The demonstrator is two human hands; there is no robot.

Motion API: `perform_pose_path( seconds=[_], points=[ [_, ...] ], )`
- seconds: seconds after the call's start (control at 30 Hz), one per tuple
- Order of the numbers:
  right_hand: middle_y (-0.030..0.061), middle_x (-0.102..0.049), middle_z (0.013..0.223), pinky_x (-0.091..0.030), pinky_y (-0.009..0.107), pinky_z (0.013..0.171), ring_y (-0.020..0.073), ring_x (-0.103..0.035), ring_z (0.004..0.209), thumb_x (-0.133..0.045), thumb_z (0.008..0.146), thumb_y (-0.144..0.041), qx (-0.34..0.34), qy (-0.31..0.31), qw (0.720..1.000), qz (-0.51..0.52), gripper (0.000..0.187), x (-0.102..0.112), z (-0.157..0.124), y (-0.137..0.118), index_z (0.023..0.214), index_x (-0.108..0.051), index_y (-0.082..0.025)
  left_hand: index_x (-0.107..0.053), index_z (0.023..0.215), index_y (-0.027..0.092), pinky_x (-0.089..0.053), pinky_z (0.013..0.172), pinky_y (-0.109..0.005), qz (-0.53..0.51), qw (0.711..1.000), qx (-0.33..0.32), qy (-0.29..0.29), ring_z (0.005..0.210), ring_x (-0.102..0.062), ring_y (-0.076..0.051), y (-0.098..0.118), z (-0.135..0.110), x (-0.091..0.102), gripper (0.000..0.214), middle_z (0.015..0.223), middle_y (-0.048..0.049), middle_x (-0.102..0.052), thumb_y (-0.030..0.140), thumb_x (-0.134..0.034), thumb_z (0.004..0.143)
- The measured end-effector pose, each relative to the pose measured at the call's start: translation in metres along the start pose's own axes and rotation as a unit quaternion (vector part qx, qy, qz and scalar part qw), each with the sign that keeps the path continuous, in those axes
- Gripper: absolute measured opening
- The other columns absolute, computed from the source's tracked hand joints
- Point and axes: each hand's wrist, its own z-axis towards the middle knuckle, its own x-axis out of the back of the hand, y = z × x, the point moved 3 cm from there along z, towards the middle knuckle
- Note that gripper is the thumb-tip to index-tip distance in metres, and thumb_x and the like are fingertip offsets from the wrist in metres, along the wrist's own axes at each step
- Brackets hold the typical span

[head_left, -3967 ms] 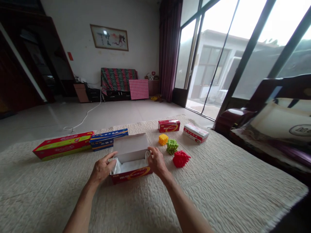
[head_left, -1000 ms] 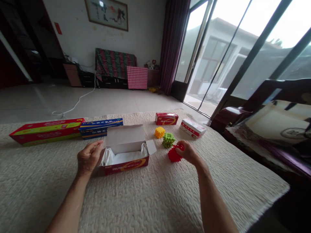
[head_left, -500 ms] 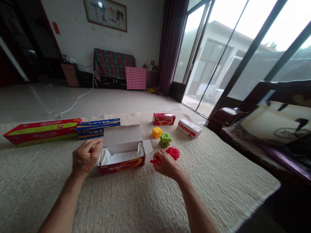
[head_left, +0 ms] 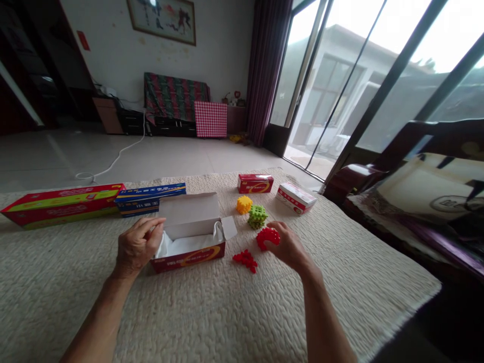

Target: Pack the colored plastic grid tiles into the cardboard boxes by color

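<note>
An open dark red cardboard box [head_left: 206, 258] lies in front of me, its lid raised and white cloth [head_left: 192, 245] inside. My left hand [head_left: 138, 244] is closed at the box's left end; its fingers pinch the edge there, and the left flap is hidden behind them. To the right, my right hand [head_left: 287, 244] has thumb and fingers around a red knobbly toy block [head_left: 266, 238], which rests on the quilt. A flat red plastic piece [head_left: 246, 260] lies between box and hand. Behind are a green lattice block [head_left: 257, 217] and a yellow block [head_left: 244, 204].
At the back right stand a small red box [head_left: 255, 184] and a white-and-red box [head_left: 295, 198]. A blue box [head_left: 151, 199] and a long red-and-green box [head_left: 64, 205] line the back left. All rest on a cream quilted cover [head_left: 204, 312].
My right hand has let go of the flat red piece, leaving it on the quilt, and moved right onto the red knobbly block. My left hand stays at the box's left end.
</note>
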Motion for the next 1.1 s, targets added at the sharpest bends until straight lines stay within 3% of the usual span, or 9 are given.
perform_pose_path(
  seconds=[0.13, 0.27, 0.37, 0.47, 0.73, 0.93, 1.1],
  points=[
    [0.0108, -0.065, 0.108, -0.05, 0.041, 0.089, 0.0245, -0.062, 0.097, -0.064, 0.071, -0.017, 0.003, -0.036, 0.999, -0.019, 0.034, 0.001, -0.002, 0.025, 0.105, -0.061, -0.022, -0.069, 0.093, 0.018, -0.052, 0.075, -0.031, -0.016, 0.999, 0.045, 0.01, 0.081, -0.067, -0.021, -0.015, -0.004, -0.001, 0.02, 0.097, -0.0089, -0.071, 0.029, -0.054, 0.087],
    [0.0097, -0.067, 0.103, -0.05, 0.04, 0.085, 0.0236, -0.064, 0.092, -0.062, 0.072, -0.019, 0.008, -0.049, 0.998, -0.029, 0.032, 0.0, -0.002, 0.028, 0.104, -0.062, -0.02, -0.071, 0.093, 0.017, -0.053, 0.078, -0.031, -0.055, 0.991, 0.119, 0.003, 0.086, -0.067, -0.022, -0.036, -0.012, -0.006, 0.022, 0.099, -0.0088, -0.072, 0.032, -0.056, 0.085],
    [0.0096, -0.068, 0.103, -0.051, 0.04, 0.084, 0.0232, -0.065, 0.091, -0.062, 0.073, -0.021, 0.014, -0.049, 0.998, -0.03, 0.032, -0.001, -0.002, 0.026, 0.105, -0.063, -0.019, -0.071, 0.092, 0.017, -0.052, 0.079, -0.03, -0.067, 0.988, 0.136, -0.004, 0.087, -0.067, -0.022, -0.044, -0.011, -0.007, 0.023, 0.098, -0.0083, -0.072, 0.033, -0.057, 0.084],
    [0.0096, -0.069, 0.102, -0.052, 0.039, 0.082, 0.0227, -0.066, 0.088, -0.06, 0.074, -0.023, 0.028, -0.041, 0.998, -0.028, 0.03, -0.001, -0.002, 0.026, 0.104, -0.063, -0.019, -0.072, 0.09, 0.018, -0.052, 0.077, -0.028, -0.083, 0.988, 0.126, -0.02, 0.086, -0.067, -0.02, -0.046, 0.002, -0.006, 0.023, 0.097, -0.0069, -0.073, 0.035, -0.057, 0.083],
    [0.0117, -0.07, 0.11, -0.054, 0.04, 0.083, 0.0253, -0.068, 0.093, -0.058, 0.077, -0.028, 0.068, -0.025, 0.996, -0.048, 0.034, -0.003, -0.001, 0.03, 0.11, -0.062, -0.02, -0.072, 0.096, 0.02, -0.053, 0.068, -0.026, -0.11, 0.981, 0.06, -0.151, 0.079, -0.067, -0.017, -0.04, 0.048, -0.017, 0.025, 0.097, -0.0048, -0.073, 0.034, -0.059, 0.08],
    [0.0119, -0.07, 0.111, -0.055, 0.042, 0.082, 0.0273, -0.069, 0.095, -0.056, 0.082, -0.035, 0.079, -0.008, 0.994, -0.082, 0.034, 0.003, -0.001, 0.025, 0.113, -0.062, -0.021, -0.072, 0.095, 0.019, -0.055, 0.077, -0.029, -0.127, 0.977, 0.036, -0.168, 0.094, -0.067, -0.02, -0.044, 0.051, -0.031, 0.022, 0.102, -0.0071, -0.073, 0.029, -0.059, 0.081],
    [0.0108, -0.069, 0.115, -0.056, 0.041, 0.081, 0.0275, -0.069, 0.096, -0.056, 0.083, -0.038, 0.096, 0.028, 0.989, -0.106, 0.037, 0.005, 0.0, 0.024, 0.117, -0.06, -0.023, -0.072, 0.097, 0.019, -0.048, 0.1, -0.037, -0.151, 0.974, 0.001, -0.171, 0.106, -0.065, -0.02, -0.044, 0.049, -0.035, 0.022, 0.111, -0.0073, -0.072, 0.023, -0.057, 0.082]
  ],
)
